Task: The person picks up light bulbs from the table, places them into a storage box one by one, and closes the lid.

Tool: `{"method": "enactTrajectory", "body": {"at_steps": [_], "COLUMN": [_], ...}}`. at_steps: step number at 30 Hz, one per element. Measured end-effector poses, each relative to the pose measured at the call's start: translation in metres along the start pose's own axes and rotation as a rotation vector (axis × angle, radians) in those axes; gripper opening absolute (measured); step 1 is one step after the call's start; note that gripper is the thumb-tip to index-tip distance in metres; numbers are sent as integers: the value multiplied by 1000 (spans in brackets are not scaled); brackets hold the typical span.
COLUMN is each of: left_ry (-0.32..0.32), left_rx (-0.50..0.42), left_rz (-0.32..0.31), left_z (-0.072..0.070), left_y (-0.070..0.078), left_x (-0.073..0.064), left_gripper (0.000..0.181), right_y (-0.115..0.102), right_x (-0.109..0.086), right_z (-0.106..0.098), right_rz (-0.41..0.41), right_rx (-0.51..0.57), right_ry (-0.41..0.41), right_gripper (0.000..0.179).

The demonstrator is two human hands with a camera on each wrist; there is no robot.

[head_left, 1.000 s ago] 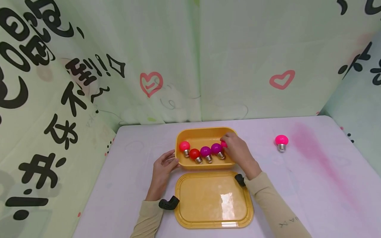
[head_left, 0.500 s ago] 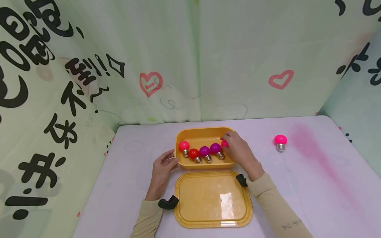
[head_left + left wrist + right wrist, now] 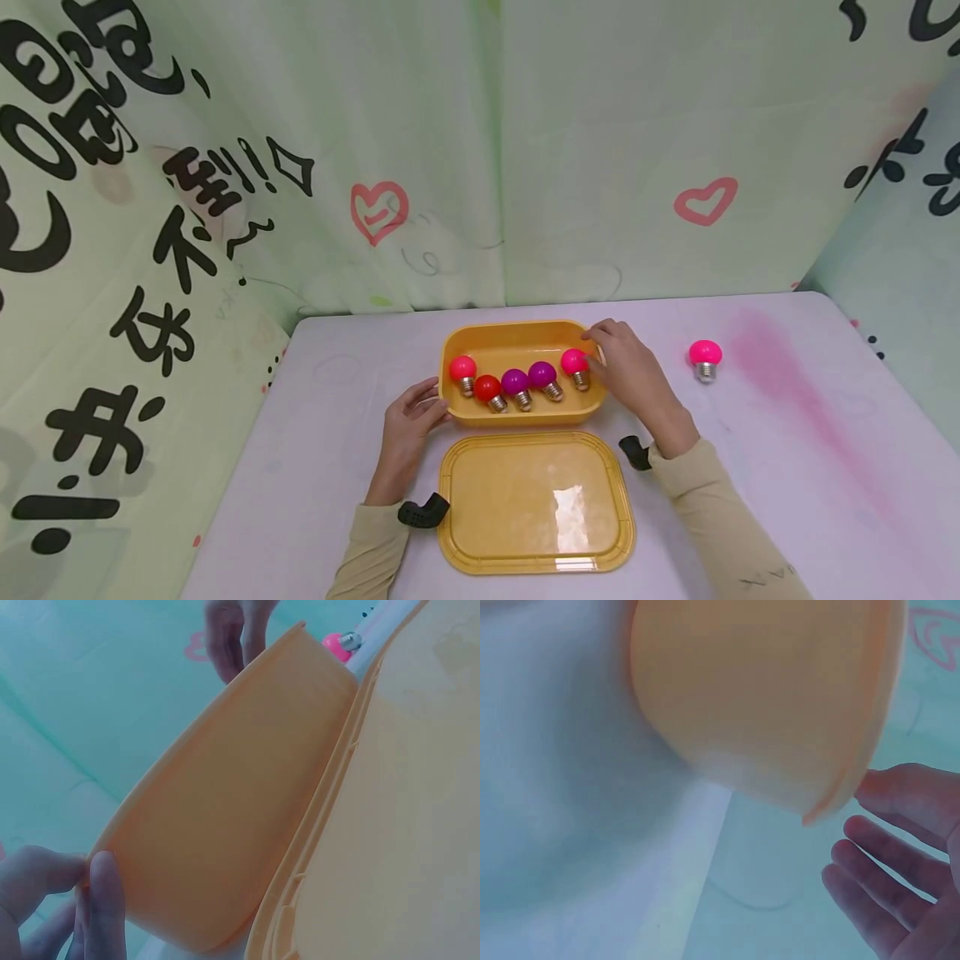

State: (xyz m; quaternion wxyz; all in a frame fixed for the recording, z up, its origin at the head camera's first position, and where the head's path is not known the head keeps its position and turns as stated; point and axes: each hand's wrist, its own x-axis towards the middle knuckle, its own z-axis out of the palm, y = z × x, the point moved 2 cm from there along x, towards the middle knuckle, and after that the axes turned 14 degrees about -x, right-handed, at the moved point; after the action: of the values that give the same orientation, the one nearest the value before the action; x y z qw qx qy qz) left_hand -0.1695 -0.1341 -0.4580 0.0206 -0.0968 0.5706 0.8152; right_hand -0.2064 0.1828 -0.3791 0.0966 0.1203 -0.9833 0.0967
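An orange-yellow plastic box (image 3: 510, 340) stands on the table in the head view, holding several toy light bulbs in a row. From the left they are a pinkish-red bulb (image 3: 462, 367), a red bulb (image 3: 488, 388), two purple bulbs (image 3: 542, 374) and a pink bulb (image 3: 575, 361). My left hand (image 3: 408, 425) pinches the box's left rim between thumb and finger, as the left wrist view shows. At the right end, my right hand (image 3: 633, 371) has loosely spread fingers at the rim, beside the pink bulb. The right wrist view shows nothing in its grasp.
A matching yellow lid (image 3: 532, 500) lies flat in front of the box. Another pink bulb (image 3: 705, 353) stands on the table (image 3: 787, 467) to the right. Printed cloth (image 3: 585, 167) hangs behind the table and along both sides.
My right hand has let go of the pink bulb, which now lies at the box's right end, and has moved right to the rim. My left hand stays in place.
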Motion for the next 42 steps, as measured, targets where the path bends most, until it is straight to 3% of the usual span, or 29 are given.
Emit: {"method": "enactTrajectory", "body": {"at_steps": [24,42], "left_ry": [-23,-10], "left_rx": [-33,-12], "left_rz": [0,-3], "left_z": [-1,-2], "left_y": [2,-1], "left_x": [-2,0], "left_gripper": [44,44], "right_y": [78,113], "right_x": [-23,-29], "right_z": [-8,-1], "right_rz": [132,202], "right_rx": [-32,-70], "right_ry": [61,90], "right_gripper": [34,39]}}
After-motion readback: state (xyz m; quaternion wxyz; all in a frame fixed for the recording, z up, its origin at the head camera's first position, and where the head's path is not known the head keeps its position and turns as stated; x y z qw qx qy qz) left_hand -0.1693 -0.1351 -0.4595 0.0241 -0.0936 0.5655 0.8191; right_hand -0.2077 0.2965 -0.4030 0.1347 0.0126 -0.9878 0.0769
